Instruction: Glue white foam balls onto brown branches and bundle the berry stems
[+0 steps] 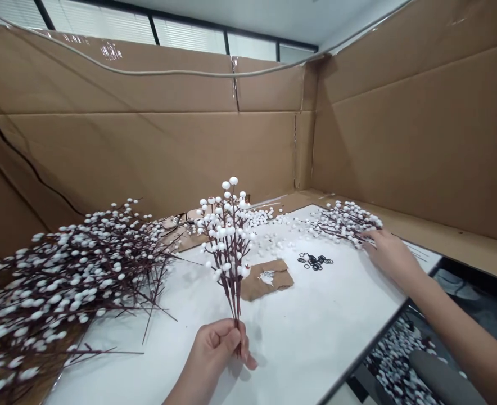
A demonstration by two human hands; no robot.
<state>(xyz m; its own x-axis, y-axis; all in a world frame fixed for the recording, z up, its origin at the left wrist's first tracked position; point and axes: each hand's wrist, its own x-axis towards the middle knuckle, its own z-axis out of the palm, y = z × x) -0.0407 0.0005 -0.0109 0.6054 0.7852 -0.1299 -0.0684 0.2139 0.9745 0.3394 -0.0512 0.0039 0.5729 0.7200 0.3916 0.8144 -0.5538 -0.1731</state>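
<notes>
Cardboard walls (159, 152) boxing in a white worktop (316, 343)! Berry sprig (227, 236) upright, left fingers (227, 340) curled shut low on the stems, berries well clear of the hand. Right fingers (370, 239) half-open on a second sprig (343, 222), grip unclear. Berry heap (71, 281) off left, black rings (315, 261) mid-worktop.

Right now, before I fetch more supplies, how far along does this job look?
Done, it seems: a big heap of berry sprigs lies at left. In hand: the left hand grips one sprig by its stems, and the right hand touches a smaller bunch. Left: that bunch, loose white berries and black rings.
</notes>
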